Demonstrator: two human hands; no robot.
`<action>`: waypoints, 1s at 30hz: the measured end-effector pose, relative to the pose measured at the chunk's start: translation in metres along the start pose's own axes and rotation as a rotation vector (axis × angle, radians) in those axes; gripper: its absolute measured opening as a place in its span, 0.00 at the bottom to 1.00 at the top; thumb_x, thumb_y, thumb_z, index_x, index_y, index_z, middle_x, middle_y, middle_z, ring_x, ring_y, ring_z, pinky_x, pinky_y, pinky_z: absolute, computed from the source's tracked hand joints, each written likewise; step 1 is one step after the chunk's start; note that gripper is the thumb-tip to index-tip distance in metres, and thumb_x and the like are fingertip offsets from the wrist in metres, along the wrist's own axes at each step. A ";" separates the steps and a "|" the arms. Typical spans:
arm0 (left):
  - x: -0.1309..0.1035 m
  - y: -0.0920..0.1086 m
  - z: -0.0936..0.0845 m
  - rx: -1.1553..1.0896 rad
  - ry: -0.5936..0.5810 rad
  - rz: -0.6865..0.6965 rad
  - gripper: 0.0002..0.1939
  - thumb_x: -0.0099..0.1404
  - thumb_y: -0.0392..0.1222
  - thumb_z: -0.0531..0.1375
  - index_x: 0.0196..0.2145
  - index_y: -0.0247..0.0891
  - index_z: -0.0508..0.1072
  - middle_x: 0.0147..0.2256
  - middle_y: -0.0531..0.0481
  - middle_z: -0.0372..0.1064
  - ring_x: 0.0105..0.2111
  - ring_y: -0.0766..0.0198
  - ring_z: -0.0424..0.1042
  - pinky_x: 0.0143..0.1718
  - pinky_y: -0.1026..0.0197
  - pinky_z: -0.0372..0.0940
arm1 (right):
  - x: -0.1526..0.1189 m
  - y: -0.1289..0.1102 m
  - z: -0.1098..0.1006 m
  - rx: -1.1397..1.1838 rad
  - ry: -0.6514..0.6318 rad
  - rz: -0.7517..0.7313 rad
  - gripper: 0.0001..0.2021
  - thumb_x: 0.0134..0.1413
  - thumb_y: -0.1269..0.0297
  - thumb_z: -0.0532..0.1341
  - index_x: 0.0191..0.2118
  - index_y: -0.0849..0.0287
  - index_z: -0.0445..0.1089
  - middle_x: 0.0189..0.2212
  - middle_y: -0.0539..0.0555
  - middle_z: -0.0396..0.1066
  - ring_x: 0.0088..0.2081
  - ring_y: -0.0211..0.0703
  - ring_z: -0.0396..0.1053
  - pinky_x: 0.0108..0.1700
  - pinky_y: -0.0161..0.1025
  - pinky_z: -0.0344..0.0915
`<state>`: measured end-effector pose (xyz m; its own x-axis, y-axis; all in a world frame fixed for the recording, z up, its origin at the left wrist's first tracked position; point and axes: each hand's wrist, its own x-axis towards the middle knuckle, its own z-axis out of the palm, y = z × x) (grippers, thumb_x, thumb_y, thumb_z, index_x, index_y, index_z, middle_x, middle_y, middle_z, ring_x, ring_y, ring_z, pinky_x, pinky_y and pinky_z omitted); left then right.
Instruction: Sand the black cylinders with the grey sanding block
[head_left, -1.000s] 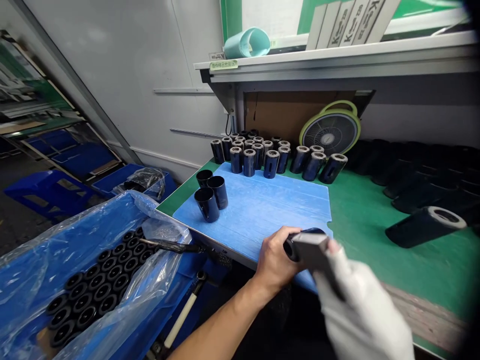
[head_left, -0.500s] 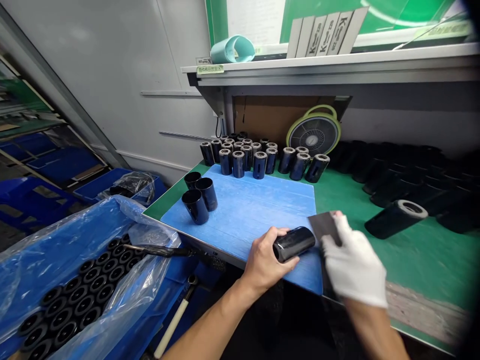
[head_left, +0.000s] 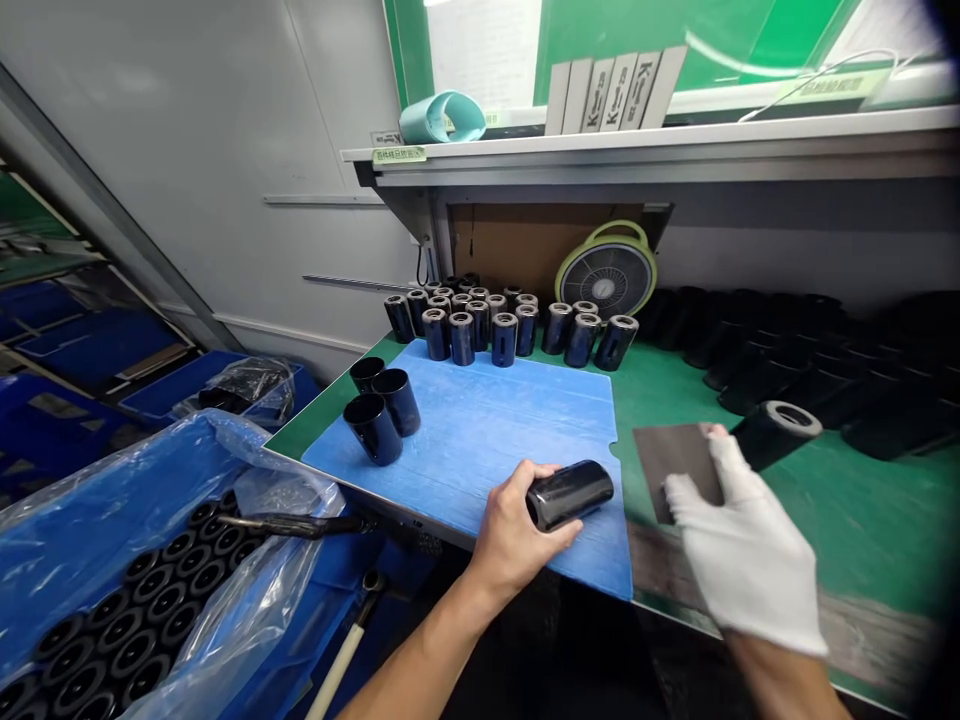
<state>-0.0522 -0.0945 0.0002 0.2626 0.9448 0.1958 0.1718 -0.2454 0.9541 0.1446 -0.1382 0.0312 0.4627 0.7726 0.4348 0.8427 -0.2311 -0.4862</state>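
Observation:
My bare left hand (head_left: 517, 535) is wrapped round the near end of a glossy black cylinder (head_left: 576, 494), which lies tilted over the front right part of a blue mat (head_left: 480, 420). To its right, my right hand (head_left: 742, 540), in a white glove, grips a dark grey-brown flat sheet (head_left: 675, 462) between thumb and fingers, apart from the cylinder. Just behind the sheet, another black cylinder (head_left: 772, 435) with a pale ring end lies on the green table (head_left: 660, 385). Several dark cups (head_left: 373, 430) with open tops stand at the mat's left.
Rows of black cylinders (head_left: 504, 340) stand behind the mat, near a round green-rimmed fan (head_left: 606, 275). More dark cylinders fill the right back. A shelf (head_left: 637, 145) hangs above. At left is a plastic-lined blue bin (head_left: 247, 430) of cylinders, with a pale-handled tool (head_left: 341, 665) beside it.
My right hand has moved right with the sheet, away from the held cylinder, and more of the sheet shows. The view has shifted slightly; my left hand keeps its hold.

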 end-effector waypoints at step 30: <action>0.283 0.054 -0.005 0.999 -0.172 0.189 0.26 0.58 0.49 0.70 0.52 0.37 0.73 0.50 0.40 0.75 0.52 0.46 0.74 0.51 0.52 0.68 | 0.013 0.023 0.021 0.549 -0.301 0.384 0.34 0.51 0.40 0.61 0.64 0.41 0.67 0.41 0.51 0.79 0.40 0.54 0.78 0.37 0.49 0.76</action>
<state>0.0271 0.1610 0.1080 0.4861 0.8477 0.2124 0.8039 -0.5291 0.2716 0.1643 -0.1216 0.0098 0.5352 0.8442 -0.0312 0.3408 -0.2495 -0.9064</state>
